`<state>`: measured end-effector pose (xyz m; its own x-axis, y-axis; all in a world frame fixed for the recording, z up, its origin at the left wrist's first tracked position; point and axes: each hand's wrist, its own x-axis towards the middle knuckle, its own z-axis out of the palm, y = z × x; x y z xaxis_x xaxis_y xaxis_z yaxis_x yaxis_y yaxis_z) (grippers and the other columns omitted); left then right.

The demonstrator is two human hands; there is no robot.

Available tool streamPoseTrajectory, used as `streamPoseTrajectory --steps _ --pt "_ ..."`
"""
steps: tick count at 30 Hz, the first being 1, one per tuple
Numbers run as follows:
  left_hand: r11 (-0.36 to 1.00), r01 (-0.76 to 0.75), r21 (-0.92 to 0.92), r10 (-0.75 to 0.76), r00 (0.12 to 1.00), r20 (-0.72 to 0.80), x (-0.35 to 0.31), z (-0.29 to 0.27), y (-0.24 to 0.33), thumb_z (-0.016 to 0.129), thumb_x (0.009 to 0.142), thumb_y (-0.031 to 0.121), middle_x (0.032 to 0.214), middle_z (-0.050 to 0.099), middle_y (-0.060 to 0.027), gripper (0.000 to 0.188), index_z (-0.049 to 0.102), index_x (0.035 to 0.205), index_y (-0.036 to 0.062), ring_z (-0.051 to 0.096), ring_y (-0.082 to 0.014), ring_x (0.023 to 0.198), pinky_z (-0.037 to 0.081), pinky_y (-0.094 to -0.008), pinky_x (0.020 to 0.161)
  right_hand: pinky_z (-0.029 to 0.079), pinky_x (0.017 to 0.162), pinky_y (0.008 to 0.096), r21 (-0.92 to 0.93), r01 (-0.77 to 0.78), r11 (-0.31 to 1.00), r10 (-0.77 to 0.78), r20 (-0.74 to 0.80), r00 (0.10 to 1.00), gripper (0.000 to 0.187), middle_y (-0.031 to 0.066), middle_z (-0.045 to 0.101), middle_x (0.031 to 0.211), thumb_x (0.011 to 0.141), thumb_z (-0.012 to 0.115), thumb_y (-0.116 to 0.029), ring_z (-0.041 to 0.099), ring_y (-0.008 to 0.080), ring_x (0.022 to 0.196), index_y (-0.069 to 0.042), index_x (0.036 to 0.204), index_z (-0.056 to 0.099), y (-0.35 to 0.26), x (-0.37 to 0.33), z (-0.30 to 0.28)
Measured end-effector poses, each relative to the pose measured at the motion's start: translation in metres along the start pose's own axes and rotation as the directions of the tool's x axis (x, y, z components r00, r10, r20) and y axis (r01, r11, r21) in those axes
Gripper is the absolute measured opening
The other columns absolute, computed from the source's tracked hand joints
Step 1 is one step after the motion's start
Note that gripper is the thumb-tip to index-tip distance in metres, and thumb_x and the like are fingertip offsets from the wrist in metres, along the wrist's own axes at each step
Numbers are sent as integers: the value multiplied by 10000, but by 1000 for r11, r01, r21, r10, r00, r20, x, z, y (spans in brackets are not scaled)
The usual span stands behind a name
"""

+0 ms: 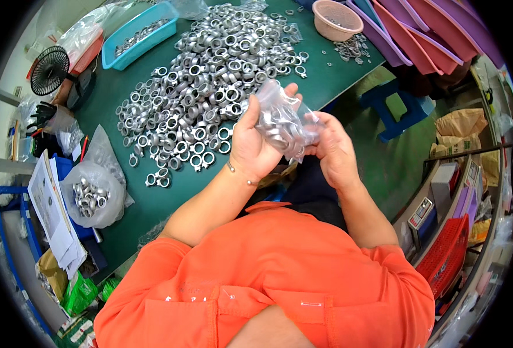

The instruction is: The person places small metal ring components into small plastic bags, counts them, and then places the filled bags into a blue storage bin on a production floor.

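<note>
A green worktable [152, 211] fills the upper part of a cluttered workshop, seen from above by someone in an orange shirt [268, 261]. Across it spreads a large heap of silvery metal rings [210, 75], many with small lugs. In front of the person's body, just beyond the table's near edge, a small clear plastic bag [282, 124] holds a cluster of shiny metal pieces. The left hand [253, 152] is cupped under and behind it, thumb raised along its left side; the right hand [335, 148] pinches the bag's right edge between thumb and fingers. Whether the bag is sealed cannot be told. As far as this moment shows, this one bag appears filled, while the heap lies loose and makes up by far the greater share, so much seems left to handle. At the left, a larger translucent bag [115, 207] also contains metal rings, perhaps a portion set apart. Beyond the heap, a turquoise basin [146, 49] holds more metal parts; at the table's far right, a pink basket [331, 33] stands beside a scatter of small pieces [354, 49]. A black fan [50, 71] stands at far left, and a blue stool [393, 110] sits on the floor to the right.
</note>
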<state>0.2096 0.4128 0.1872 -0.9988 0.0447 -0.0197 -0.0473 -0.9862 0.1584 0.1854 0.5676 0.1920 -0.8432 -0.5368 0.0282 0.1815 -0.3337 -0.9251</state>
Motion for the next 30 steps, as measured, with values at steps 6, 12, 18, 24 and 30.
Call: streamPoseTrajectory --steps 6,12,18,24,30 --pt "902 25 432 -33 999 10 -3 16 -16 308 920 543 1352 401 -179 670 300 1367 45 427 -291 1213 346 -423 1015 463 811 271 -1 -143 990 143 12 990 447 44 584 1047 763 725 -110 563 114 926 -7 1141 511 0 -3 -5" --pt "909 -9 418 -37 994 102 -8 13 -16 351 895 585 1340 412 -170 721 312 1362 36 435 -276 1203 330 -419 1012 461 849 292 167 35 985 -26 -56 998 399 48 583 1085 791 662 -28 571 139 965 -25 1158 507 13 -14 -10" --pt "781 100 616 -51 994 -97 -13 10 -20 535 892 326 1281 478 -119 505 391 1301 67 465 -217 1166 354 -366 977 538 790 397 371 115 921 -63 -150 987 407 94 575 1098 825 603 -17 597 219 976 -48 1200 448 1 -19 -24" --pt "748 216 627 -88 969 -229 -1 0 -31 518 899 237 1207 535 -104 374 464 1233 80 500 -221 1129 368 -379 976 562 705 406 232 365 902 -260 -384 886 340 88 590 1039 847 581 -41 623 217 882 -67 1165 463 -45 -59 -71" --pt "761 356 543 -318 933 -166 25 -17 -63 535 884 152 1033 592 -30 323 509 1193 57 545 -136 977 422 -279 842 558 593 349 -161 505 848 -450 -722 526 264 27 606 913 823 624 -57 626 157 755 -82 1063 515 -103 -172 -114"
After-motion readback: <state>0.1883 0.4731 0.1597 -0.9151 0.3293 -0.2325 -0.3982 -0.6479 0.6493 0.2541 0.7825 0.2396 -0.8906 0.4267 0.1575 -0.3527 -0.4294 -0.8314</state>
